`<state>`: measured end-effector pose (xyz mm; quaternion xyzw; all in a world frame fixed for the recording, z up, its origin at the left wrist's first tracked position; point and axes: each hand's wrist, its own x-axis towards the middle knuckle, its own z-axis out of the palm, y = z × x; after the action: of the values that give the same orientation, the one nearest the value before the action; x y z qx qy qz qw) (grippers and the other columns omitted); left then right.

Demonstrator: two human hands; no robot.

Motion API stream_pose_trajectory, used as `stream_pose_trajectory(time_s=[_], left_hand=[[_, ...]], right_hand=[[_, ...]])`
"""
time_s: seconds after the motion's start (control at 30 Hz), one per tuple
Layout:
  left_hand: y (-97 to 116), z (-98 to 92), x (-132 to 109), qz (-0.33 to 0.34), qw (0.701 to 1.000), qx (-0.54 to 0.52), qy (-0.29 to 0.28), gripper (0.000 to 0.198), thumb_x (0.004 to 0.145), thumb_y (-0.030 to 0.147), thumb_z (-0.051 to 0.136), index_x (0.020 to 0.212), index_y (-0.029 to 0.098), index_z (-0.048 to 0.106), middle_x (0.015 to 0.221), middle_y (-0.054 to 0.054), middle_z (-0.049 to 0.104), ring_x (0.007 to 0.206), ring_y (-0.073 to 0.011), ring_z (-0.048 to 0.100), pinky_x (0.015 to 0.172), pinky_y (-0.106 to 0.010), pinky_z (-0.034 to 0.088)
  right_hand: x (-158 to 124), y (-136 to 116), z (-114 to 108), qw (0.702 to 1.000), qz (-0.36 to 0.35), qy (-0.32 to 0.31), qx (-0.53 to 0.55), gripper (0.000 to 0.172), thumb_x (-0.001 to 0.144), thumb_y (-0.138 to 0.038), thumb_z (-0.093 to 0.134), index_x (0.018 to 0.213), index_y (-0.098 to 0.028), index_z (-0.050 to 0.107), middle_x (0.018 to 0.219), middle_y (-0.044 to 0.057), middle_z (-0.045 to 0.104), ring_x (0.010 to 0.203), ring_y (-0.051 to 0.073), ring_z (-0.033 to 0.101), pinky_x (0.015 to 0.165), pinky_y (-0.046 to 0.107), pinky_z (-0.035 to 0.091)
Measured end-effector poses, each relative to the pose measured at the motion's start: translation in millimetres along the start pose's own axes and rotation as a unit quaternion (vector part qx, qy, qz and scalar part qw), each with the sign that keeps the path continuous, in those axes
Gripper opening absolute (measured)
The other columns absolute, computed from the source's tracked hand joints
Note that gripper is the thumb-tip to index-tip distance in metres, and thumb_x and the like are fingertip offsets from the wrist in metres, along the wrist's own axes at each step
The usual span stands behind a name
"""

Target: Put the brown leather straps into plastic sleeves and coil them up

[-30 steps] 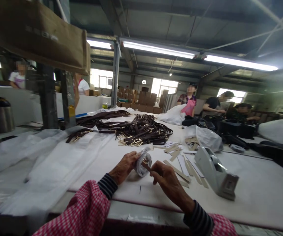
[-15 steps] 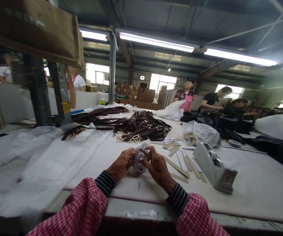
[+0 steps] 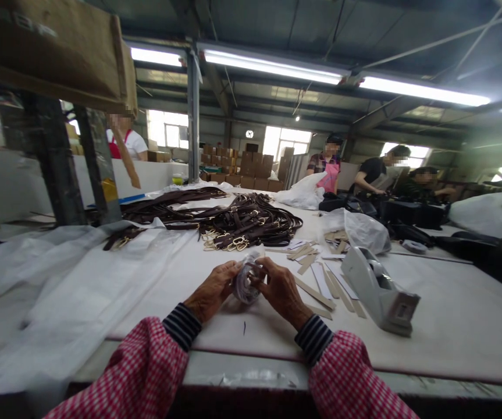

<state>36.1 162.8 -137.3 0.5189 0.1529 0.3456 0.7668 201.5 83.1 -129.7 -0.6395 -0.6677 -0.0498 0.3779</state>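
Left hand (image 3: 214, 290) is clamping the plastic-wrapped roll (image 3: 245, 286) at its left side, over the table (image 3: 460, 331); right hand (image 3: 282, 291) is pinching its right rim. Roll is probably feeling light, springy, slippery; outer sides are likely offering best hold. Brown straps (image 3: 272, 230) are lying beyond.

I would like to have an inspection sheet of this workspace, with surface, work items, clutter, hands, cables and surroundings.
Surface: white flat table, short dark mark near the front edge.
Work items: rounded coil in translucent plastic between the hands; pile of dark brown straps with gold-coloured metal clasps beyond it.
Clutter: loose beige and white flat strips and grey tape dispenser at right; translucent white plastic sheets at left.
Hands: left hand holds the coil's left side; right hand has fingers on its right side.
Cables: nothing seen on the table.
Surroundings: person in a pink apron, stacked brown cardboard boxes.
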Motion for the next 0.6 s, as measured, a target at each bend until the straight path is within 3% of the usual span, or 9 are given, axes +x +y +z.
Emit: stream_pose_trajectory(time_s=[0.4, 0.6], left_hand=[[1.9, 3.9, -3.3, -0.005, 0.999, 0.033, -0.01, 0.036, 0.082, 0.047, 0.081, 0.087, 0.013, 0.068, 0.082, -0.002, 0.067, 0.075, -0.0136, 0.054, 0.069, -0.025, 0.045], [0.7, 3.7, -3.9, -0.011, 0.999, 0.043, -0.013, 0.038, 0.082, 0.048, 0.08, 0.086, 0.014, 0.064, 0.08, -0.001, 0.064, 0.069, -0.0117, 0.052, 0.064, -0.023, 0.043]], right_hand=[[-2.2, 4.5, 12.4, 0.998, 0.011, 0.043, -0.041, 0.014, 0.085, -0.013, 0.062, 0.097, -0.02, 0.06, 0.082, 0.003, 0.071, 0.071, 0.019, 0.065, 0.065, 0.026, 0.037], [-1.4, 2.3, 9.6, 0.996, 0.006, 0.048, -0.076, 0.01, 0.089, -0.022, 0.066, 0.098, -0.02, 0.06, 0.086, 0.005, 0.073, 0.071, 0.019, 0.064, 0.062, 0.027, 0.032]])
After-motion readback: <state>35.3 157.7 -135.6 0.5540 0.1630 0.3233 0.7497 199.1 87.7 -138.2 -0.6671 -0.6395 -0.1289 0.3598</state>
